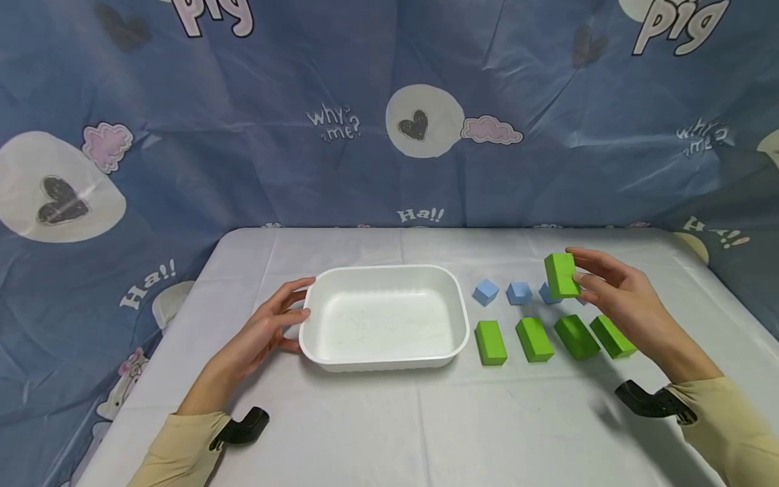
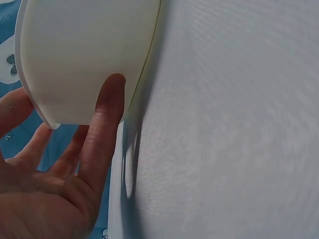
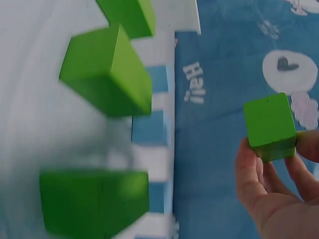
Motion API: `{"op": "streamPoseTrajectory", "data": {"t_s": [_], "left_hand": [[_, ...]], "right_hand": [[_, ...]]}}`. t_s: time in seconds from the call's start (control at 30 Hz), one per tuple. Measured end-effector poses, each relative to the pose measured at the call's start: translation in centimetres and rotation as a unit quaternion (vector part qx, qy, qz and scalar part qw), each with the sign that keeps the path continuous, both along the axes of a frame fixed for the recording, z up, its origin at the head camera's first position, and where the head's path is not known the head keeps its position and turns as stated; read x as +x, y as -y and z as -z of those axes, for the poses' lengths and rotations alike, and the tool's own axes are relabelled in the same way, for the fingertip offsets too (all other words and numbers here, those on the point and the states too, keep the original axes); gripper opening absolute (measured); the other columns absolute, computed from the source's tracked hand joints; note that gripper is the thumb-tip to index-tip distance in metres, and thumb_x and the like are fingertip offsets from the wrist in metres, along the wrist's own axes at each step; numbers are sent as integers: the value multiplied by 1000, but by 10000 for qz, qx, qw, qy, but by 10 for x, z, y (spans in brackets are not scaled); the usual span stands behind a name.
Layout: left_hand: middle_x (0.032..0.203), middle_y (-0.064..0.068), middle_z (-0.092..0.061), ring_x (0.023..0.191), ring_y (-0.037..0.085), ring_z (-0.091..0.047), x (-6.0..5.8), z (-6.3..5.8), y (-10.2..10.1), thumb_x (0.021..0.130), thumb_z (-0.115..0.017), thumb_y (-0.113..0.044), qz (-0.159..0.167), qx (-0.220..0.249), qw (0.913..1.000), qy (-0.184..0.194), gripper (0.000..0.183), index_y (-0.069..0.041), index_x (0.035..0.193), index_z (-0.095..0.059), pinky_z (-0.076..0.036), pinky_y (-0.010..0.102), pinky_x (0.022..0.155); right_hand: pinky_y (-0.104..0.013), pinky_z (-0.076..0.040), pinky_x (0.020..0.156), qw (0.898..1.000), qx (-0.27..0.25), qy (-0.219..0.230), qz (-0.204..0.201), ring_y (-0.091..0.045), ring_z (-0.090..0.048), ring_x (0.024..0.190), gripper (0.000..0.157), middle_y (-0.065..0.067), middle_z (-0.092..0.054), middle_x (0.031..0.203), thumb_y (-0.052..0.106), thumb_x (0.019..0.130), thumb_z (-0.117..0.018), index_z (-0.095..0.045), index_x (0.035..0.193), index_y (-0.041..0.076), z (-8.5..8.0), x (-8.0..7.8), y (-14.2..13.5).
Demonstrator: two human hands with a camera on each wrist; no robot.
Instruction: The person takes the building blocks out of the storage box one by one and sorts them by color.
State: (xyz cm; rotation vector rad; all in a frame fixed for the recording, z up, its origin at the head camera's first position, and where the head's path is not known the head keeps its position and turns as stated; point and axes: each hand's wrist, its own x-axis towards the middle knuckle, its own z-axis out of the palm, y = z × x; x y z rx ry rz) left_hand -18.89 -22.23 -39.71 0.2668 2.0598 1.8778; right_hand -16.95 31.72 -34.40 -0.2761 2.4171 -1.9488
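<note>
My right hand (image 1: pixel 627 304) pinches a green rectangular block (image 1: pixel 561 275) between thumb and fingers, raised above the table. In the right wrist view, an end of that block (image 3: pixel 270 124) faces the camera. My left hand (image 1: pixel 262 331) touches the left end of a white rectangular tub (image 1: pixel 383 365), whose inside shows nothing in it. The left wrist view shows one finger (image 2: pixel 107 119) lying nearly straight against the tub's outer wall (image 2: pixel 75 59), with other fingers by its rim.
Right of the tub stands a row of green blocks (image 1: pixel 491 343), several in all. Behind them is a row of small blue cubes (image 1: pixel 485 291), some partly hidden by the raised block and right hand. A white cloth (image 1: pixel 365 433) covers the table; a printed blue curtain (image 1: pixel 341 182) hangs behind.
</note>
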Motion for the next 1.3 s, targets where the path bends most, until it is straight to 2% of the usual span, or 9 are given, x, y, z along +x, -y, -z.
{"op": "streamPoseTrajectory", "data": {"t_s": [0.17,0.33,0.57,0.7,0.83,0.93,1.1,1.3], "left_hand": [[150,11,-34,109,30,-59,-1,1,1,100,-57,-21,-21,16,10000,10,58,-23,152,-32,-57,42,68],[150,11,-34,111,30,-58,-1,4,2,100,-58,-22,11,42,10000,12,59,-23,152,-31,-57,44,70],[150,11,-34,112,31,-57,-1,4,0,100,-57,-22,-25,27,10000,-5,58,-24,152,-32,-57,44,69],[151,12,-32,112,30,-57,-1,3,-2,99,-58,-22,-43,20,10000,24,59,-23,152,-32,-57,43,68],[151,11,-32,112,30,-58,0,3,-2,99,-58,-21,-44,18,10000,39,59,-23,152,-32,-57,44,68],[151,11,-32,112,31,-58,0,3,-2,100,-57,-21,-34,23,10000,32,58,-23,152,-32,-57,45,69],[151,11,-32,113,32,-57,0,3,0,100,-57,-21,-27,19,10000,22,58,-23,152,-31,-57,46,70],[151,12,-31,115,33,-56,-1,2,0,100,-57,-20,-21,45,10000,25,58,-23,152,-31,-57,47,71]], "right_hand": [[-17,-49,86,9999,-39,-112,-65,-2,-49,121,48,-5,-37,147,11,103,-52,-39,150,7,1,2,-20],[-17,-49,84,9996,252,-108,7,-1,-51,118,47,-2,-38,145,10,104,-51,-40,149,9,4,3,-38],[-15,-48,82,9992,317,-227,73,0,-53,115,45,1,-43,141,6,103,-50,-43,147,8,14,6,-66],[-13,-47,82,9979,560,-268,201,2,-54,114,45,5,-47,137,8,103,-50,-42,147,6,21,10,-78],[-11,-47,82,9937,1018,-229,411,5,-54,112,47,10,-50,133,13,104,-50,-39,149,5,27,16,-89],[-11,-47,81,9889,1373,-254,516,7,-54,109,46,16,-50,131,15,105,-49,-40,149,8,31,18,-97],[-11,-46,76,9854,1587,-294,547,10,-52,106,45,23,-50,128,11,104,-49,-41,149,9,39,20,-112],[-9,-44,73,9722,2182,-6,845,18,-45,103,50,31,-44,120,25,105,-50,-39,149,4,49,21,-125]]}}
